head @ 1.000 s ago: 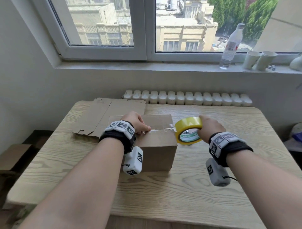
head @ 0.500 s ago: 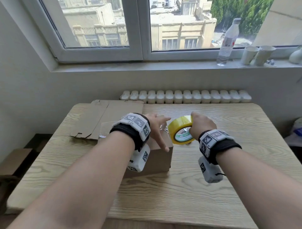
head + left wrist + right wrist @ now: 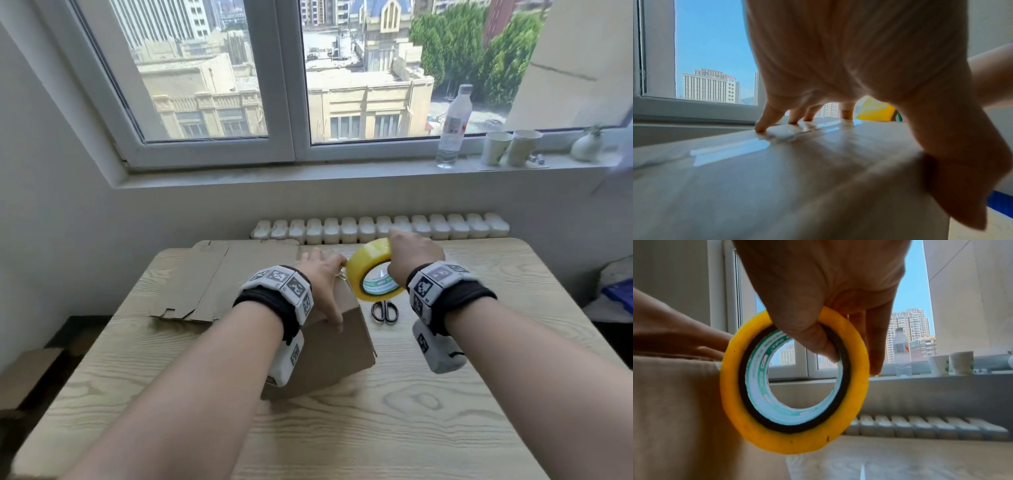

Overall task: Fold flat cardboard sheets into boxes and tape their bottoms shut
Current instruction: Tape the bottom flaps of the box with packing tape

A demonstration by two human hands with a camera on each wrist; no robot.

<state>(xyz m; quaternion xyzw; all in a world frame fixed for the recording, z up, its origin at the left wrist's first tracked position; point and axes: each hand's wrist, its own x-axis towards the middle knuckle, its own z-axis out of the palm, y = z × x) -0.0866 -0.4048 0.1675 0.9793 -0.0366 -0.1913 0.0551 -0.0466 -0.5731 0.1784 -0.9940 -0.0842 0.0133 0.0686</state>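
Head view: one folded box (image 3: 329, 349) stands on the table (image 3: 411, 428); one flat cardboard sheet (image 3: 219, 274) lies behind and left of it. One tape roll (image 3: 371, 274), yellow, is held at the box's far right top edge. One pair of scissors (image 3: 385, 310) lies on the table just right of the box. Sill count: one water bottle (image 3: 452, 126), two paper cups (image 3: 510, 147), one small vase (image 3: 587, 147). Bottle contents cannot be told; cup interiors not visible. Left hand (image 3: 322, 284) lies flat on the box top, fingers extended. Right hand (image 3: 414, 257) grips the roll from above.

Left wrist view: four fingertips (image 3: 762, 126) press a glossy tape strip (image 3: 748, 144) onto the box top; thumb hangs over the near edge. Part of the yellow roll shows beyond the fingers.

Right wrist view: one roll, thumb (image 3: 813, 340) hooked through the core, fingers over the outer rim; the roll touches the box's side at its upper edge.
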